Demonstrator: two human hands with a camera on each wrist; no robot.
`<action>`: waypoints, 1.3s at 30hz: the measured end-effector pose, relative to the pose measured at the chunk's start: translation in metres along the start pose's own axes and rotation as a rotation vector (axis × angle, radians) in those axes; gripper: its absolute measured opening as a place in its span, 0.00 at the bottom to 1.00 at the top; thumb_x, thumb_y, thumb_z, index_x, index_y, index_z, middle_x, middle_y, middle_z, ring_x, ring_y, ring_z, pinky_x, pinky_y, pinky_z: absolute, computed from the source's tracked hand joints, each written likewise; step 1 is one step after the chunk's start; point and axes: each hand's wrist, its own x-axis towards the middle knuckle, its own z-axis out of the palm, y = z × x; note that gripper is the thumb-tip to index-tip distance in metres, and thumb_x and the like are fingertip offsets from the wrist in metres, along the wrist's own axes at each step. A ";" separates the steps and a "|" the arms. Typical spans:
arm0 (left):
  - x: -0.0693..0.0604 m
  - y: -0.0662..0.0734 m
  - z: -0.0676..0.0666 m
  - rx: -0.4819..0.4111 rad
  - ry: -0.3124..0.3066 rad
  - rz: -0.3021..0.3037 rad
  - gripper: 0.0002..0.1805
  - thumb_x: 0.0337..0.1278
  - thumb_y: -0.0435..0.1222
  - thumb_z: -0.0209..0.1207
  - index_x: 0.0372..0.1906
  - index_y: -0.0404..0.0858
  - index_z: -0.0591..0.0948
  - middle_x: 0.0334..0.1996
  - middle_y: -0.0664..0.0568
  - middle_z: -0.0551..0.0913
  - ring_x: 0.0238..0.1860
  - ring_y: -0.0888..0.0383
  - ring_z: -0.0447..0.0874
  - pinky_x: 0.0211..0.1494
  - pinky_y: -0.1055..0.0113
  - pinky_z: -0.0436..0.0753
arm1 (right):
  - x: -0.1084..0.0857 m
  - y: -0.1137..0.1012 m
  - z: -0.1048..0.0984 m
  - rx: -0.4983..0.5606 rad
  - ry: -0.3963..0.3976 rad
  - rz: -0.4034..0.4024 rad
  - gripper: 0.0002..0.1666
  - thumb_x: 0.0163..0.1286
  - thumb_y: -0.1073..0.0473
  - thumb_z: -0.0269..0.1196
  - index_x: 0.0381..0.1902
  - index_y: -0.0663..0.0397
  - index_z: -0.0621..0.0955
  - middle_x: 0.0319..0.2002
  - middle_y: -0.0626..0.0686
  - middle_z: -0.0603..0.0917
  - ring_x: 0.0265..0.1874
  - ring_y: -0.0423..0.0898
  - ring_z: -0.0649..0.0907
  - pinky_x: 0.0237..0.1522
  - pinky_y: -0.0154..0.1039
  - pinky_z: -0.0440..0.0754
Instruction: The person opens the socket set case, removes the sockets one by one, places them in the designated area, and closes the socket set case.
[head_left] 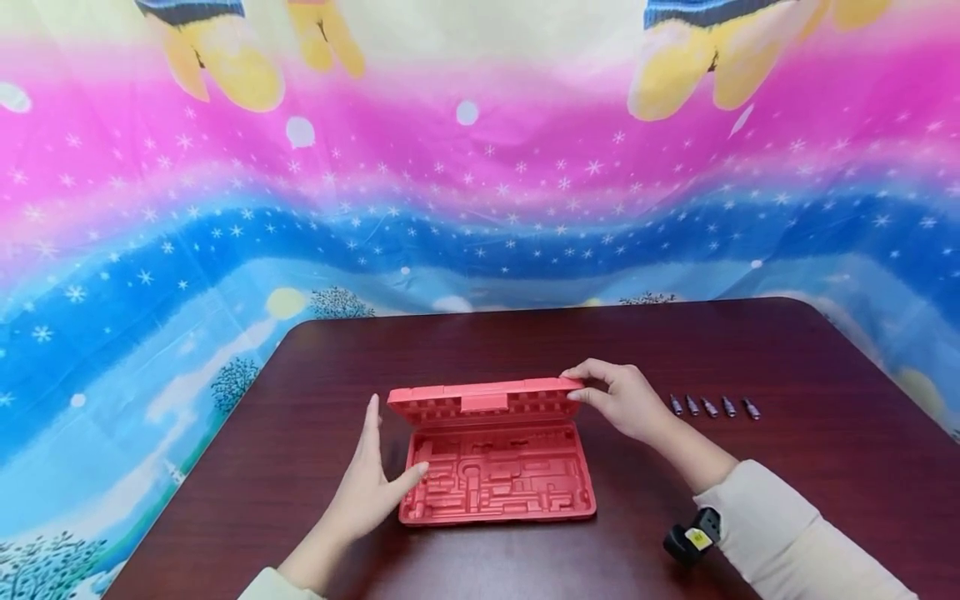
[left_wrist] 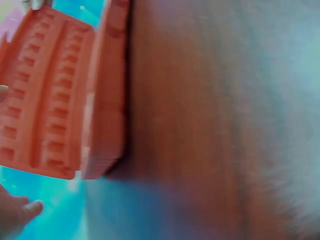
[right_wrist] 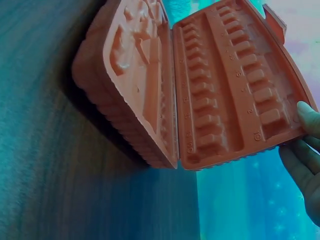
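Note:
A red plastic tool case [head_left: 498, 487] stands on the table with its lid [head_left: 483, 392] tilted partway up on the rear hinge. Moulded recesses of various shapes line the base, and rows of numbered slots [right_wrist: 257, 75] run along the inside of the lid. My right hand [head_left: 626, 400] pinches the lid's front right corner, thumb [right_wrist: 306, 112] on the inner side and fingers beneath the outer side. At the case's left end is my left hand [head_left: 363, 487], fingers straight and thumb spread over the base's left rim; whether the thumb touches cannot be made out.
Several small metal bits or sockets [head_left: 708, 407] lie in a row on the dark wooden table [head_left: 315, 433], right of my right hand. A printed cloth [head_left: 480, 208] hangs behind the table's far edge. A black wrist device [head_left: 692, 537] sits at my right sleeve.

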 end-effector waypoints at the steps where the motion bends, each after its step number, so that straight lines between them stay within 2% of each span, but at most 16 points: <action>1: 0.000 0.002 -0.003 0.003 0.020 0.038 0.55 0.42 0.47 0.62 0.66 0.51 0.34 0.66 0.48 0.40 0.64 0.48 0.44 0.56 0.45 0.56 | -0.001 0.000 0.000 0.002 0.004 -0.004 0.12 0.52 0.66 0.63 0.37 0.50 0.80 0.34 0.47 0.81 0.33 0.40 0.78 0.30 0.34 0.76; 4: 0.001 0.007 -0.008 0.027 0.041 0.152 0.49 0.44 0.45 0.61 0.67 0.51 0.42 0.66 0.55 0.42 0.64 0.52 0.42 0.56 0.44 0.55 | -0.003 0.001 0.001 0.016 0.009 -0.015 0.13 0.51 0.65 0.64 0.37 0.50 0.80 0.35 0.47 0.82 0.35 0.40 0.78 0.32 0.35 0.76; 7: 0.001 0.009 -0.011 0.036 0.032 0.213 0.44 0.45 0.44 0.60 0.66 0.50 0.49 0.66 0.57 0.45 0.64 0.54 0.45 0.55 0.45 0.58 | -0.006 0.001 0.002 0.052 -0.007 -0.009 0.12 0.52 0.62 0.63 0.38 0.50 0.80 0.36 0.47 0.82 0.36 0.40 0.78 0.34 0.38 0.76; 14: -0.003 0.013 -0.015 0.084 0.067 0.261 0.35 0.45 0.41 0.61 0.61 0.43 0.62 0.59 0.53 0.61 0.59 0.56 0.58 0.54 0.51 0.64 | -0.017 -0.001 0.001 0.115 -0.079 -0.006 0.12 0.57 0.56 0.60 0.39 0.51 0.80 0.38 0.44 0.80 0.40 0.40 0.77 0.40 0.44 0.74; 17: -0.004 0.014 -0.015 0.111 0.049 0.280 0.31 0.44 0.41 0.61 0.57 0.41 0.67 0.55 0.53 0.67 0.57 0.57 0.62 0.53 0.53 0.65 | -0.023 -0.003 0.002 0.117 -0.136 -0.011 0.12 0.59 0.52 0.58 0.40 0.49 0.80 0.39 0.44 0.80 0.42 0.41 0.76 0.42 0.43 0.74; 22: -0.007 0.017 -0.013 0.182 -0.049 0.240 0.28 0.46 0.46 0.59 0.54 0.41 0.71 0.53 0.53 0.70 0.57 0.55 0.63 0.53 0.53 0.65 | -0.032 -0.005 0.004 0.116 -0.216 0.007 0.14 0.60 0.50 0.56 0.41 0.48 0.79 0.43 0.45 0.79 0.45 0.43 0.75 0.45 0.46 0.71; 25: -0.008 0.020 -0.013 0.227 -0.098 0.202 0.26 0.48 0.48 0.57 0.53 0.41 0.73 0.52 0.55 0.71 0.57 0.54 0.63 0.55 0.55 0.63 | -0.037 -0.005 0.005 0.143 -0.231 0.021 0.13 0.60 0.50 0.56 0.40 0.47 0.80 0.43 0.46 0.78 0.46 0.45 0.75 0.45 0.46 0.71; 29: -0.009 0.025 -0.014 0.316 -0.136 0.197 0.25 0.49 0.51 0.55 0.51 0.41 0.75 0.50 0.56 0.73 0.56 0.53 0.66 0.56 0.56 0.63 | -0.042 -0.006 0.008 0.164 -0.246 0.046 0.13 0.60 0.51 0.56 0.40 0.47 0.80 0.43 0.46 0.78 0.47 0.46 0.74 0.46 0.47 0.71; 33: -0.010 0.031 -0.013 0.392 -0.213 0.205 0.30 0.49 0.54 0.52 0.53 0.40 0.73 0.53 0.51 0.71 0.57 0.53 0.64 0.55 0.55 0.64 | -0.046 -0.005 0.013 0.119 -0.270 0.056 0.15 0.64 0.50 0.52 0.43 0.48 0.79 0.46 0.47 0.77 0.50 0.48 0.72 0.48 0.49 0.69; 39: -0.011 0.035 -0.002 0.470 -0.380 0.222 0.37 0.48 0.59 0.49 0.57 0.37 0.69 0.58 0.45 0.65 0.60 0.50 0.59 0.55 0.53 0.63 | -0.052 -0.006 0.020 -0.007 -0.400 0.047 0.24 0.62 0.44 0.51 0.50 0.51 0.76 0.54 0.52 0.71 0.56 0.51 0.66 0.52 0.52 0.63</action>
